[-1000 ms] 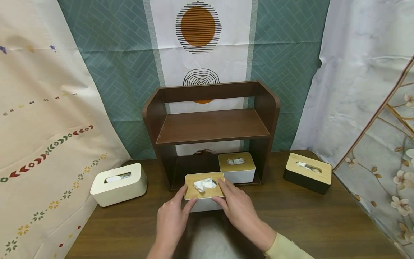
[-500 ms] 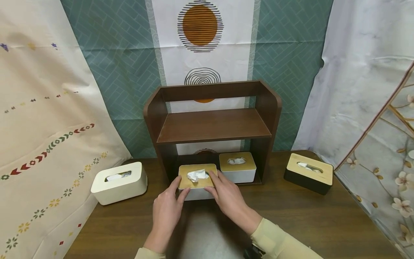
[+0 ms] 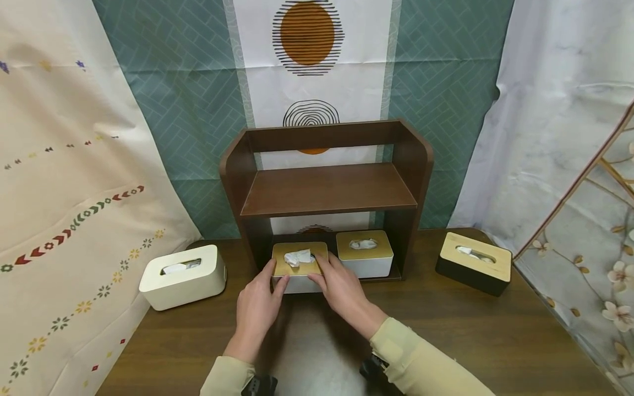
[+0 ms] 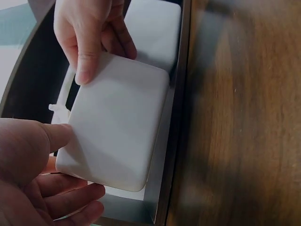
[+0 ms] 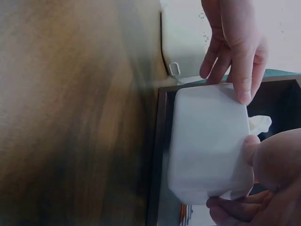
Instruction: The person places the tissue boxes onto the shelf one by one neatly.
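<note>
My left hand and right hand curl round the ends of a tissue box, partway into the lower tier of the shelf; it looks not yet seated. A second box is in already, just beyond my right hand (a tight gap for those fingers). On the surface, a cream box lies left of my hands, a black box right.

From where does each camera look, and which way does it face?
Head: worn on the head, facing forward and down at the brown shelf; left hand, right hand and sleeves show.
Left wrist: on that wrist, facing the held tissue box; both hands show.
Right wrist: on the other wrist, facing the same box; both hands show.
Shared: both wrist views show the box's white side.
</note>
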### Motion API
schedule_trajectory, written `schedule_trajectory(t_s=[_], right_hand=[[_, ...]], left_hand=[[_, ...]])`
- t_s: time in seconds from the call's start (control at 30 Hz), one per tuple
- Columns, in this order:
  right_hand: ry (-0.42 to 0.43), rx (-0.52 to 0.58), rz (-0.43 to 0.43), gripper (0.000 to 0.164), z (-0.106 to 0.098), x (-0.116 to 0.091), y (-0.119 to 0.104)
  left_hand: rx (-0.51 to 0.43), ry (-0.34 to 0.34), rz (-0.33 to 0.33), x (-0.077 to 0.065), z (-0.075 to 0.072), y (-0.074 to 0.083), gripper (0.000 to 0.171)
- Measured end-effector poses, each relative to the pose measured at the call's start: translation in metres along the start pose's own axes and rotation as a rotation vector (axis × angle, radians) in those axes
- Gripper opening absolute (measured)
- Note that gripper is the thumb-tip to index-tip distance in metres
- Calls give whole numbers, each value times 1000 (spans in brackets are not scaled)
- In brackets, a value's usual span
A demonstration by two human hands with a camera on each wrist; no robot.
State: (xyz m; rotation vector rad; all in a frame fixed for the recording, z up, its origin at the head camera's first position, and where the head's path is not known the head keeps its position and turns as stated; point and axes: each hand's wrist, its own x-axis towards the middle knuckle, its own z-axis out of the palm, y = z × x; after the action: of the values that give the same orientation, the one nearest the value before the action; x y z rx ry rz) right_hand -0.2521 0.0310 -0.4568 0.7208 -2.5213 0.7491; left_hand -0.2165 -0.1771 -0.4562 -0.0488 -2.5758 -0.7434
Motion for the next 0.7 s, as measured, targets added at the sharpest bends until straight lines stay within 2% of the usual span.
schedule_trajectory(t_s=[0.17, 0.43, 0.7], right_hand=[[26, -40, -9, 48, 4, 11, 2], [-31, -75, 42, 50, 9, 19, 3], [-11, -32, 51, 48, 14, 25, 8]], left_hand=[[-6, -30, -10, 10, 4, -3, 61], [-21, -61, -35, 17, 11, -10, 63], [-21, -66, -34, 23, 17, -13, 59]])
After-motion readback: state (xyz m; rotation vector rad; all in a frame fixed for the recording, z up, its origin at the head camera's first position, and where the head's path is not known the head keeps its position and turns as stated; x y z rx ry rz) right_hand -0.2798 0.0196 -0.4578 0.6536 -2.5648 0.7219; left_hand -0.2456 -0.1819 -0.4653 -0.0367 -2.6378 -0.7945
